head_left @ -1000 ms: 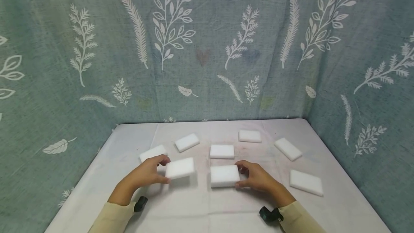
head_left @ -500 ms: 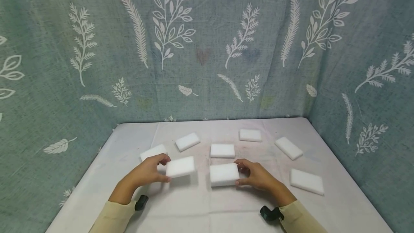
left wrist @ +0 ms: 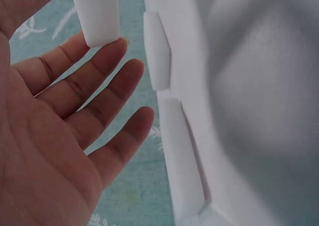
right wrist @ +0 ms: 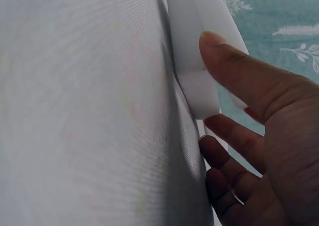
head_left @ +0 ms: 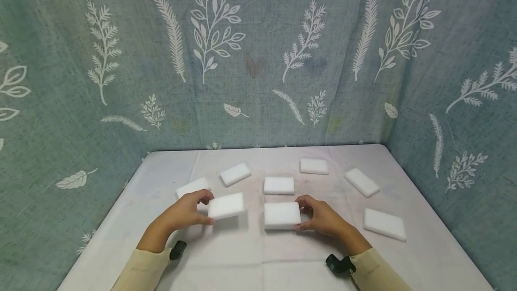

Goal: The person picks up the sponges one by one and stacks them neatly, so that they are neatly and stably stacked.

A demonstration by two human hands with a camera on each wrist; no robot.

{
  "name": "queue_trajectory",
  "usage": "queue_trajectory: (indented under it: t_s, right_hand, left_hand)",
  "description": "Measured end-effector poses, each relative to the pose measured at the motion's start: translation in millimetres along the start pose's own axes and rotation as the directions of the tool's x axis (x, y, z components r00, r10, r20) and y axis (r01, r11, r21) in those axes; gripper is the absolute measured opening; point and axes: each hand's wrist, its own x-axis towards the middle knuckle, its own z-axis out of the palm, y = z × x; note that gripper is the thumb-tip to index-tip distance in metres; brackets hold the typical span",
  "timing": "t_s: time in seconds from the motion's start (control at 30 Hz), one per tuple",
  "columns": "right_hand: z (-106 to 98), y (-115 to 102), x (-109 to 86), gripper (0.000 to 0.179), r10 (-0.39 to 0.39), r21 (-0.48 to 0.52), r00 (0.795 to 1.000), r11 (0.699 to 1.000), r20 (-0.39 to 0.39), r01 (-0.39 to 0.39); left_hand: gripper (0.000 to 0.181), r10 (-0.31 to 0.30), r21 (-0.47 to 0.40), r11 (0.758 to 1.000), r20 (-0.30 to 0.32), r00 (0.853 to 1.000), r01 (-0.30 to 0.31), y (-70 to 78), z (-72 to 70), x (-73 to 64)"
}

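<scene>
My left hand [head_left: 186, 211] pinches the left end of a white rectangular sponge [head_left: 226, 205], which is raised above the table and casts a shadow beneath it. In the left wrist view the thumb is mostly out of frame; the sponge [left wrist: 99, 16] meets the fingertips while the other fingers spread loosely. To the right, a second white sponge [head_left: 282, 215] is pinched at its right end by my right hand [head_left: 321, 217]. The right wrist view has the thumb [right wrist: 234, 69] along one face of that sponge [right wrist: 197, 84], close over the cloth.
More white sponges lie spread behind and beside the hands: one behind the left hand [head_left: 193, 187], others at back left [head_left: 235, 174], centre [head_left: 279, 185], back right [head_left: 313, 166] and far right [head_left: 384, 224]. A green leaf-patterned curtain [head_left: 258, 129] encloses the white-clothed table [head_left: 226, 268].
The whole scene sits slightly higher in the head view than before. Both hands keep their pinch on the sponges, with barely any movement.
</scene>
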Motion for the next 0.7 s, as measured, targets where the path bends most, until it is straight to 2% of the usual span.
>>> queue_trajectory:
  t_s: [0.4,0.7]
  right_hand:
    - [1.2,-1.2,0.6,0.070,0.037,-0.045,0.999,0.998,0.002,-0.037]
    - [0.9,-2.8,-0.6,0.067,0.012,-0.024,1.000,1.000,0.009,-0.012]
  left_hand:
    - [0.060,0.053,-0.019,0.998,0.014,0.998,-0.053,9.0,4.7,6.9]
    - [0.060,0.069,-0.026,0.997,0.018,0.997,-0.069,9.4,7.0,8.5]
